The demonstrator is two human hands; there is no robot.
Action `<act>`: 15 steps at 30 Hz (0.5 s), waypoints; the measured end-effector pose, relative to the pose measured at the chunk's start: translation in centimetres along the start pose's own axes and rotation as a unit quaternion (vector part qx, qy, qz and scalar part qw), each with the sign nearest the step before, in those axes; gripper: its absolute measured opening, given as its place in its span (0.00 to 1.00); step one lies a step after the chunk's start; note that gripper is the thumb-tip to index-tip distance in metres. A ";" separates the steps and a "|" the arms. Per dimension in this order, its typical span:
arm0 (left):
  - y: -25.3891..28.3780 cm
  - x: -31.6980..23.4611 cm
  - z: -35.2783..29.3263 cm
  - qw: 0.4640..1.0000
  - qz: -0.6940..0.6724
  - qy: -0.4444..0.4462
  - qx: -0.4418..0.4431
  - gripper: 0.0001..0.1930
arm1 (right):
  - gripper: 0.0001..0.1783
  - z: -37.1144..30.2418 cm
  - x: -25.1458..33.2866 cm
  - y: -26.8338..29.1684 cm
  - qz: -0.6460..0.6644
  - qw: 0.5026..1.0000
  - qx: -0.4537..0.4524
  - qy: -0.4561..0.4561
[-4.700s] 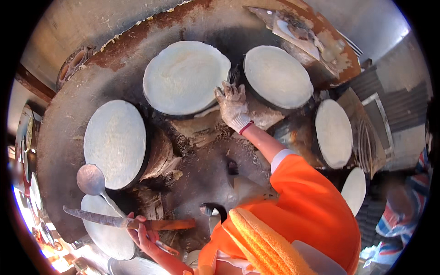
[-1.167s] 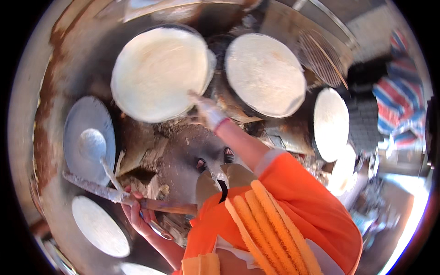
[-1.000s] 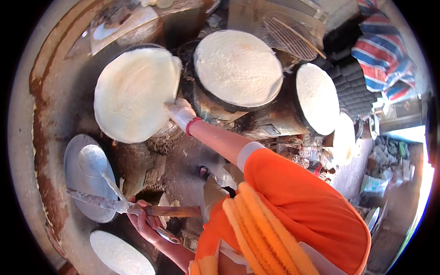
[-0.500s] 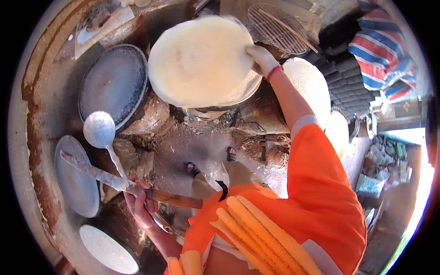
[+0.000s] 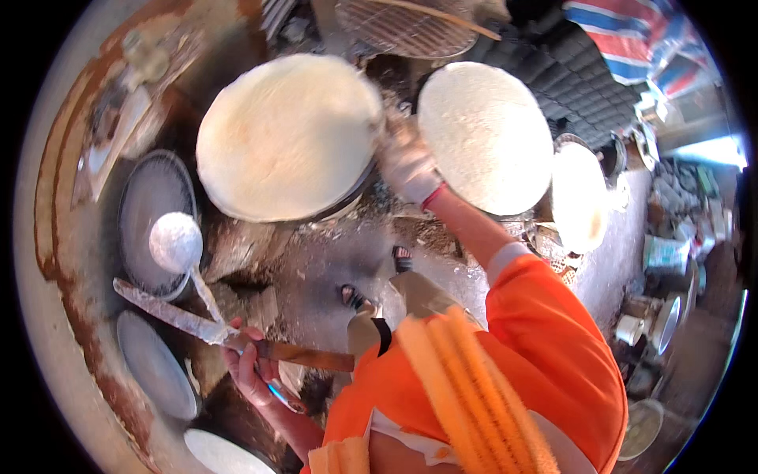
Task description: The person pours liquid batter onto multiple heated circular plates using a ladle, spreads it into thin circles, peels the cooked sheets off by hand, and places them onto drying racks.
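Head view: left hand (image 5: 253, 373) wrapped around a ladle (image 5: 175, 242) and a wooden-handled long blade (image 5: 162, 310). Gloved right hand (image 5: 407, 167) blurred at the right edge of a round pancake (image 5: 288, 136) on a dark pan (image 5: 341, 207); cannot tell whether fingers pinch it. Another pancake (image 5: 488, 136) just right.

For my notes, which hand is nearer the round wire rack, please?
Right: in view, the right hand is below the wire rack; the left hand is much lower, further left.
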State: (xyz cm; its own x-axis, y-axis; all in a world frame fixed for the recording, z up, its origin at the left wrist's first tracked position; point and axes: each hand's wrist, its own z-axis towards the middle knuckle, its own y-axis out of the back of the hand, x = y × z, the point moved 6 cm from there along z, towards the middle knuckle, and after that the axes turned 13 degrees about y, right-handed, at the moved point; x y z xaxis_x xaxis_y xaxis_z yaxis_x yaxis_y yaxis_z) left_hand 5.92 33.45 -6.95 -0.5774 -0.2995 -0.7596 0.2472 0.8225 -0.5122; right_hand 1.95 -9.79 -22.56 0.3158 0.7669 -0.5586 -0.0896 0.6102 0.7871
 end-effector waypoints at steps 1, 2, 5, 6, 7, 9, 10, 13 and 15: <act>0.1 0.1 0.5 1.000 -0.007 0.001 0.002 0.24 | 0.21 1.4 0.9 3.3 0.095 0.990 0.080 0.070; 0.5 -0.5 0.5 1.000 -0.007 0.004 0.006 0.23 | 0.19 1.9 1.1 6.8 0.182 0.964 0.153 0.122; 1.5 -0.2 1.8 0.999 -0.003 0.028 0.025 0.24 | 0.15 3.4 2.0 7.4 0.560 0.823 0.005 0.099; 0.4 -0.4 2.2 0.999 0.011 0.027 0.034 0.24 | 0.13 2.7 3.1 3.8 0.717 0.666 -0.174 0.105; 0.4 -0.9 2.0 0.999 0.021 0.018 0.028 0.24 | 0.13 3.5 3.2 5.3 0.659 0.723 -0.154 0.140; 1.0 -2.3 0.9 0.999 0.034 0.003 0.006 0.24 | 0.12 5.2 1.7 10.6 0.518 0.819 -0.116 0.216; 0.1 -2.7 0.4 0.999 0.047 -0.007 0.006 0.24 | 0.11 5.7 1.0 12.7 0.439 0.856 -0.094 0.256; -2.0 -3.1 -0.7 0.998 0.051 -0.027 -0.028 0.24 | 0.10 6.4 1.2 15.2 0.243 0.897 -0.061 0.364; -3.0 -2.6 -0.7 0.998 0.030 -0.041 -0.037 0.24 | 0.10 7.1 -0.6 15.7 0.275 0.888 -0.085 0.359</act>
State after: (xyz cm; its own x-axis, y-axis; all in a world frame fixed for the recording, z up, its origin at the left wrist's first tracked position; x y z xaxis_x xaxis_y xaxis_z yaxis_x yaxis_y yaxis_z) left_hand 6.13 32.12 -3.19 -0.4965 -0.2852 -0.8199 0.2186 0.8730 -0.4360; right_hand 7.03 -2.04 -8.04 -0.4985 0.8493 -0.1736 -0.2044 0.0794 0.9757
